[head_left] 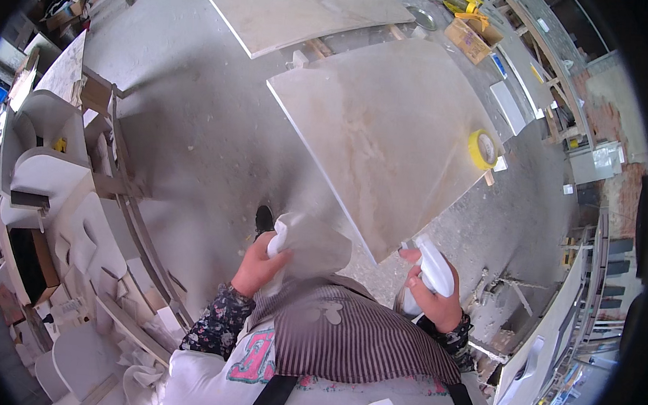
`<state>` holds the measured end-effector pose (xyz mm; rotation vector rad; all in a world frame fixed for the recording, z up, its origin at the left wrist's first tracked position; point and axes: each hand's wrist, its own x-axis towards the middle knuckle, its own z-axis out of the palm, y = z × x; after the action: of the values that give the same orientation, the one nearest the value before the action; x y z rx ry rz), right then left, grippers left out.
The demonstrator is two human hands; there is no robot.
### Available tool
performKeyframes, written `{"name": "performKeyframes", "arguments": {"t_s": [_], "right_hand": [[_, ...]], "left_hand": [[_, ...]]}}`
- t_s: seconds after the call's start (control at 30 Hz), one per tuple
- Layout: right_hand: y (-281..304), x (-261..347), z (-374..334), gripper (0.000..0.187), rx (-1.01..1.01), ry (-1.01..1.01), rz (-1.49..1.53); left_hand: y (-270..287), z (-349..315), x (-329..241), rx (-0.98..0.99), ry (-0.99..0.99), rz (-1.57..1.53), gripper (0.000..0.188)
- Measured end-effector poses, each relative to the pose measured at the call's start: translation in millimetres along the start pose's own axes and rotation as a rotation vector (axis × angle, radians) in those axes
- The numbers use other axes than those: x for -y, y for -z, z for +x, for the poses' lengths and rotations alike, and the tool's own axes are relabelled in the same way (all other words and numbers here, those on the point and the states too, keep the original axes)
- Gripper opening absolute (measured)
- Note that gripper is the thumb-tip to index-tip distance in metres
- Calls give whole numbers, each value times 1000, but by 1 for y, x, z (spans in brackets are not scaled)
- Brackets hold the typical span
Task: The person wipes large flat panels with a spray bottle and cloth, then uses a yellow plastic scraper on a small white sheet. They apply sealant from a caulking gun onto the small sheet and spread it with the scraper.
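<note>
In my right hand (438, 302) is a spray bottle (436, 269) with a white trigger head, its lower part partly hidden by my fingers. My left hand (259, 265) is closed around a pale, crumpled cloth (310, 246) that hangs out to the right; whether it is fabric or paper is hard to tell. Just ahead of both hands lies a large beige marbled slab (388, 132), its near corner between them. A yellow roll of tape (483, 149) rests near its right edge. Neither hand touches the slab.
A second marbled slab (306, 12) lies beyond the first, with wooden battens under the slabs. An open cardboard box (471, 39) stands far right. Curved stone pieces (48, 171) crowd a rack on the left. My shoe (264, 220) shows on the dusty floor.
</note>
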<state>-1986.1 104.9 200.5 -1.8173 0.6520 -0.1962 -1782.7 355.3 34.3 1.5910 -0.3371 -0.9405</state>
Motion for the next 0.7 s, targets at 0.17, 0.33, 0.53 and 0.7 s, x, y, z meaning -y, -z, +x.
{"name": "performKeyframes", "arguments": {"t_s": [0.17, 0.33, 0.53, 0.7], "right_hand": [[6, -11, -4, 25, -123, -17, -6], [20, -23, -18, 26, -206, -88, 33], [35, -32, -39, 34, -293, -56, 78], [33, -42, -49, 40, -408, -44, 209]], "left_hand": [[15, -5, -29, 25, -66, 22, 40], [34, -7, -87, -48, -132, 39, 36], [29, 16, -164, 50, -465, 256, 45], [-45, 92, -164, -69, -856, 781, 66]]}}
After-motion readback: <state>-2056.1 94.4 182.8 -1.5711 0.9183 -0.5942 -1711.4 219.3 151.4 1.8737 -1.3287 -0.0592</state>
